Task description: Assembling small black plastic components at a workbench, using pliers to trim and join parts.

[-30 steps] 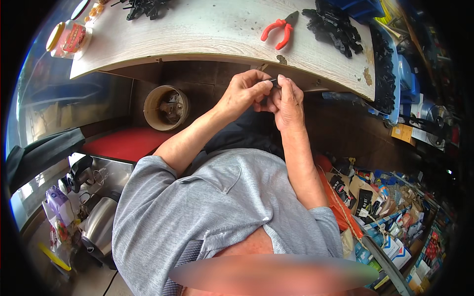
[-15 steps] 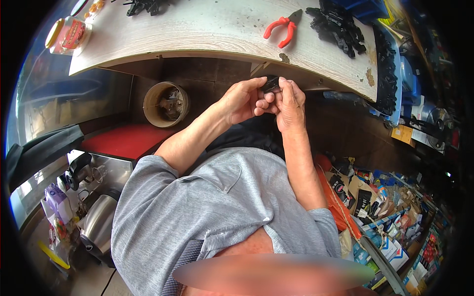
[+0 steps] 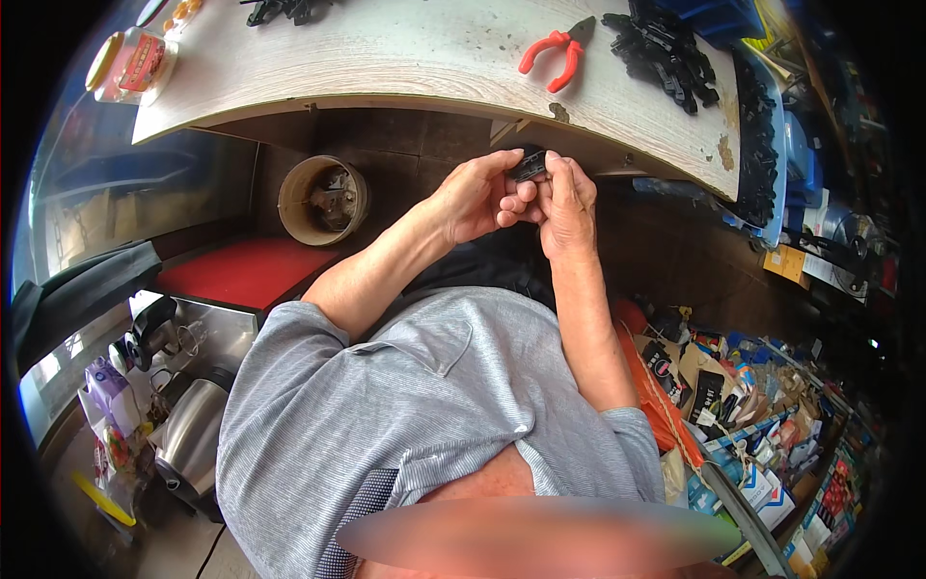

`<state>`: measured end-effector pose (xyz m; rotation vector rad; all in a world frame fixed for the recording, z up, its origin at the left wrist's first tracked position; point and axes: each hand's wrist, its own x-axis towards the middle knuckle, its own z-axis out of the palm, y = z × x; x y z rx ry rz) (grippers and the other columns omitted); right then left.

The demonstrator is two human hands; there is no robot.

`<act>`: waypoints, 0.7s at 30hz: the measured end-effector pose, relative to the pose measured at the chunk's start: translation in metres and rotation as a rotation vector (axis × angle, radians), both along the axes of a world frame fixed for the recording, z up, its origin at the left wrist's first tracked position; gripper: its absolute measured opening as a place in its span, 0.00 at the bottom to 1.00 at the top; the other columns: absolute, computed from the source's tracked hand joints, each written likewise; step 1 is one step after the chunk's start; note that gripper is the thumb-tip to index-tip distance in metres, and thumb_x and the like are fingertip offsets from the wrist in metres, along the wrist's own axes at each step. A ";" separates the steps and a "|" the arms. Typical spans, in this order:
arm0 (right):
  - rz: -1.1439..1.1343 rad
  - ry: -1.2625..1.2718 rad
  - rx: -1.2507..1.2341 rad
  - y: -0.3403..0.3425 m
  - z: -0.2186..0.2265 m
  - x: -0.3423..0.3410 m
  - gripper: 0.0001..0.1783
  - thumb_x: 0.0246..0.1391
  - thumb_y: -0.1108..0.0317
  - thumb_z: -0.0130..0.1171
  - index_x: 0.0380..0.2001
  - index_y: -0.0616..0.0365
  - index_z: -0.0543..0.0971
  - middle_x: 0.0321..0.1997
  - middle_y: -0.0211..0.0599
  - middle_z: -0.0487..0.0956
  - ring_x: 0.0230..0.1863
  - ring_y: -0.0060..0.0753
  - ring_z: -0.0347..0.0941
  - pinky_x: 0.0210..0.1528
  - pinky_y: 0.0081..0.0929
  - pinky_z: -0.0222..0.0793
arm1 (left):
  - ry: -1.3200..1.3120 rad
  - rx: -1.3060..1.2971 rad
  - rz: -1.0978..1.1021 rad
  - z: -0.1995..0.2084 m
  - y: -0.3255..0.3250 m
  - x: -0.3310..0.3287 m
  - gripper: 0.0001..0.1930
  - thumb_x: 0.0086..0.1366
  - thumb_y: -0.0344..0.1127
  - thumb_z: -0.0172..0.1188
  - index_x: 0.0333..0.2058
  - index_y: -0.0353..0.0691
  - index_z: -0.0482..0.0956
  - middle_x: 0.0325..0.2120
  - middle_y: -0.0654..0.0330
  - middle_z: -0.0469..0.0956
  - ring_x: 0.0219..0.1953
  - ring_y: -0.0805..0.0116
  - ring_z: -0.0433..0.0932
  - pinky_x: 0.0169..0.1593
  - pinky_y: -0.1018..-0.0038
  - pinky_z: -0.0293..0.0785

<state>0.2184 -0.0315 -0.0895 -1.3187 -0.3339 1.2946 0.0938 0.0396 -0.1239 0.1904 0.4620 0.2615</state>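
Observation:
Between my two hands, just off the table's near edge, is a small black plastic part (image 3: 528,166). My left hand (image 3: 479,196) pinches its left end with the thumb on top and the fingers curled beneath. On the other end, my right hand (image 3: 567,205) grips it between thumb and fingers. Its exact kind is too small and too covered to tell. Beyond my hands, red-handled pliers (image 3: 557,56) lie on the table with their handles spread. A heap of similar black plastic parts (image 3: 664,53) is right of the pliers, and a smaller pile (image 3: 282,11) sits at the far left.
The pale wooden table (image 3: 386,58) spans the far side, with a lidded jar (image 3: 132,66) at its left. A bucket (image 3: 289,207) with scraps stands below. Left of me are a red-topped cabinet (image 3: 241,275) and a metal kettle (image 3: 198,429); packages (image 3: 733,386) crowd the right.
The black part has tilted slightly in my fingers, so more of its ridged face shows. Both hands keep nearly the same place and grip.

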 end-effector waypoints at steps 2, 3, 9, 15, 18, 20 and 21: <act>-0.058 0.019 -0.027 0.002 0.004 -0.004 0.19 0.62 0.52 0.54 0.27 0.55 0.71 0.17 0.29 0.72 0.15 0.25 0.71 0.14 0.18 0.63 | 0.005 -0.014 0.011 0.001 0.001 0.001 0.22 0.74 0.48 0.41 0.34 0.33 0.72 0.22 0.63 0.72 0.18 0.78 0.65 0.22 0.82 0.70; -0.058 0.018 -0.028 0.001 0.002 -0.002 0.19 0.62 0.52 0.54 0.27 0.55 0.71 0.17 0.29 0.72 0.15 0.25 0.71 0.14 0.18 0.63 | 0.022 -0.034 0.035 0.000 0.001 0.002 0.19 0.73 0.45 0.45 0.33 0.34 0.72 0.20 0.63 0.73 0.17 0.76 0.66 0.22 0.80 0.71; -0.051 -0.024 -0.066 0.003 0.005 -0.006 0.23 0.60 0.47 0.55 0.21 0.53 0.72 0.12 0.23 0.62 0.11 0.18 0.52 0.14 0.19 0.51 | 0.142 0.160 0.119 0.004 -0.001 0.000 0.12 0.70 0.41 0.54 0.32 0.38 0.71 0.19 0.63 0.73 0.16 0.77 0.68 0.21 0.79 0.71; 0.078 -0.011 -0.046 -0.002 -0.006 0.005 0.19 0.62 0.52 0.53 0.27 0.57 0.74 0.18 0.30 0.71 0.14 0.24 0.69 0.15 0.24 0.72 | 0.179 0.330 0.120 0.005 -0.004 0.000 0.07 0.70 0.38 0.54 0.36 0.41 0.73 0.24 0.63 0.76 0.21 0.79 0.72 0.23 0.80 0.73; 0.060 0.033 -0.020 -0.001 -0.009 0.003 0.17 0.62 0.54 0.52 0.27 0.56 0.74 0.19 0.30 0.72 0.15 0.23 0.69 0.14 0.23 0.70 | 0.176 0.387 0.119 0.008 -0.005 -0.002 0.07 0.69 0.36 0.54 0.38 0.39 0.73 0.24 0.64 0.76 0.22 0.79 0.73 0.24 0.80 0.74; 0.035 -0.012 0.012 0.000 -0.011 0.002 0.19 0.61 0.54 0.53 0.22 0.56 0.72 0.18 0.34 0.75 0.15 0.24 0.71 0.13 0.22 0.66 | 0.195 0.428 0.125 0.008 -0.006 -0.002 0.07 0.69 0.35 0.54 0.39 0.38 0.73 0.25 0.64 0.76 0.23 0.79 0.73 0.25 0.80 0.75; 0.035 -0.013 0.012 0.000 -0.011 0.001 0.19 0.61 0.54 0.53 0.22 0.56 0.72 0.18 0.34 0.75 0.15 0.24 0.71 0.13 0.22 0.66 | 0.190 0.416 0.124 0.007 -0.005 -0.002 0.06 0.68 0.34 0.53 0.39 0.38 0.73 0.25 0.63 0.76 0.23 0.79 0.73 0.25 0.80 0.75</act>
